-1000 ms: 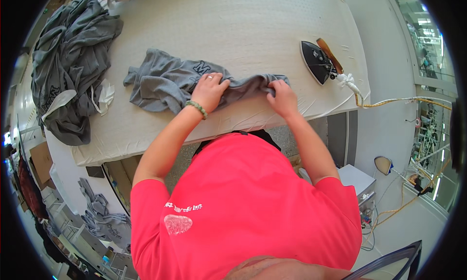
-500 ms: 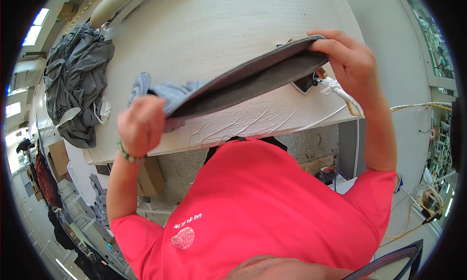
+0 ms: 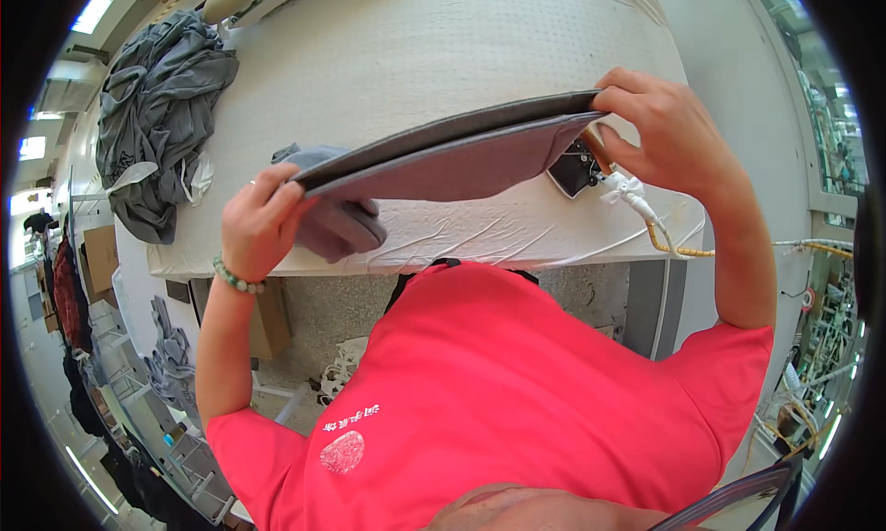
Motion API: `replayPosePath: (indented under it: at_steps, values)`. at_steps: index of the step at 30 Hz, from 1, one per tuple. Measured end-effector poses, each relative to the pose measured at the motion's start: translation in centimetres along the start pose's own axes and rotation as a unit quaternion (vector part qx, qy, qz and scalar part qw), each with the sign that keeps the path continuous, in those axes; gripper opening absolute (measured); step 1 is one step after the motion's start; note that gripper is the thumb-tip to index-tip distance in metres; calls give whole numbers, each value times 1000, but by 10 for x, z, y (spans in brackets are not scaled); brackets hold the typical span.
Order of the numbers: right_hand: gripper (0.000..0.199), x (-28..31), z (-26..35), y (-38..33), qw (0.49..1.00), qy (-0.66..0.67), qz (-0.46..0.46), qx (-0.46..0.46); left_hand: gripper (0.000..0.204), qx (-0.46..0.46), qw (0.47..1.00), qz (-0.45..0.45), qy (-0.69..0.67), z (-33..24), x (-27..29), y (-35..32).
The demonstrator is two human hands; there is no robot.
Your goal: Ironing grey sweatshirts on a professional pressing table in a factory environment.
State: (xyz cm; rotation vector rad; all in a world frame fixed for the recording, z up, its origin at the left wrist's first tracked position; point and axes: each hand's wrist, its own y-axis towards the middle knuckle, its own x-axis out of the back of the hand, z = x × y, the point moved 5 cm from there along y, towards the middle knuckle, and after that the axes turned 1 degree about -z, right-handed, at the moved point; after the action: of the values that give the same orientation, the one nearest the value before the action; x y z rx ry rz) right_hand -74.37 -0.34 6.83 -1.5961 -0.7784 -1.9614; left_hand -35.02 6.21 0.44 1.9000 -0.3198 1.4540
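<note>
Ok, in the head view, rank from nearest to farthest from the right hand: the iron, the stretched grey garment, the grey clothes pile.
1. Stretched grey garment: in the right hand.
2. Iron: just below-left of it, on the table.
3. Grey clothes pile: far left end of the table.

The garment (image 3: 461,162) you've got stretched out is plain grey, edge a shade darker than the face, no pattern I can see. Your shirt (image 3: 517,393) is bright coral-red with a small white print at about 7 o'clock on it. Your bracelet (image 3: 233,277) has pale green beads. The table (image 3: 443,51) is off-white with a fine dotted texture. The pile (image 3: 157,116) at 10 o'clock is darker charcoal grey. The iron (image 3: 577,167) looks black with a white cord (image 3: 637,199).
</note>
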Motion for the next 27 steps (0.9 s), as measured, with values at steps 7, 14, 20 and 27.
replayPosePath:
  at_steps: [7, 14, 20, 27]
  values:
    - [12, 53, 15, -5, 981, 188, -32, -32, 15, 114, 969, -82, -202, -5, 4, -6]
    - [15, 38, 9, 14, 965, 243, -64, -72, 20, 102, 937, -114, -312, 13, 5, -29]
    - [9, -61, -20, 128, 988, 149, -51, 2, 24, 22, 993, -79, 79, 144, 15, -41]
    - [62, -87, -45, 242, 994, 103, -39, -6, 24, -16, 969, -159, 189, 184, 92, 10]
